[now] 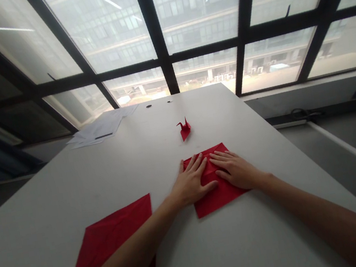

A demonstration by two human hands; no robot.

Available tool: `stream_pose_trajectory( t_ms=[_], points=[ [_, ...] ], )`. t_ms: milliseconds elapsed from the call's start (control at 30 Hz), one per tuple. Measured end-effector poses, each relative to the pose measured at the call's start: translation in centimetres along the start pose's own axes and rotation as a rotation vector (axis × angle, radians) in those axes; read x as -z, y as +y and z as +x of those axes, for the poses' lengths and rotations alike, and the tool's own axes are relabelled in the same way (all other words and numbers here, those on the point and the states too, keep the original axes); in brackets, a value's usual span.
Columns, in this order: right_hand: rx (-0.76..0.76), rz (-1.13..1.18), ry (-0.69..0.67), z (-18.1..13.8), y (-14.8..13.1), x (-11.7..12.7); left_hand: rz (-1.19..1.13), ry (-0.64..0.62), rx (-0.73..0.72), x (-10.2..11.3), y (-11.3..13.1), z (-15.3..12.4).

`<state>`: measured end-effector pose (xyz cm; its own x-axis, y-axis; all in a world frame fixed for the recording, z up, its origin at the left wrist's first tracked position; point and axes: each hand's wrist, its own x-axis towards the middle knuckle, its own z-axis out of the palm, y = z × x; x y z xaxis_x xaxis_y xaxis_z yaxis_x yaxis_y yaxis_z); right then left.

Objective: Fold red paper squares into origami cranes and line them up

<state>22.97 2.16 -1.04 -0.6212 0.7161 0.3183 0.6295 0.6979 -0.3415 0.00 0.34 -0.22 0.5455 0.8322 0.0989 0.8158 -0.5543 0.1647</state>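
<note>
A folded red paper (216, 197) lies on the white table (267, 237) in front of me. My left hand (193, 181) rests flat on its left half, fingers stretched out. My right hand (235, 169) lies flat on its right half, fingers extended toward the left hand. Both hands press the paper down and hold nothing. A small red paper crane (184, 128) stands farther back on the table. Another red paper sheet (111, 245) lies flat at the near left, partly covered by my left forearm.
White papers with a dark pen (102, 128) lie at the table's far left corner. Two small round holes (159, 103) sit near the far edge. Large windows with dark frames (166, 62) stand behind the table. The floor drops away right of the table.
</note>
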Motion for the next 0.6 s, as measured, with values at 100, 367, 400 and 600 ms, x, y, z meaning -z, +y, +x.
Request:
stream_pose_trajectory(
  t_ms=[100,367,400,600],
  points=[
    [-0.018,-0.014,-0.069,-0.09,0.14,-0.26,0.003,-0.012,-0.012,0.03,-0.12,-0.04],
    [-0.176,-0.14,-0.12,-0.44,0.11,-0.03,-0.001,-0.03,0.092,0.04,-0.47,-0.14],
    [-0.199,-0.157,-0.123,-0.48,0.15,-0.06,0.0,-0.025,0.105,-0.03,-0.52,-0.15],
    [-0.25,-0.204,-0.112,-0.51,0.53,-0.46,-0.003,0.007,0.095,-0.29,-0.7,-0.16]
  ],
)
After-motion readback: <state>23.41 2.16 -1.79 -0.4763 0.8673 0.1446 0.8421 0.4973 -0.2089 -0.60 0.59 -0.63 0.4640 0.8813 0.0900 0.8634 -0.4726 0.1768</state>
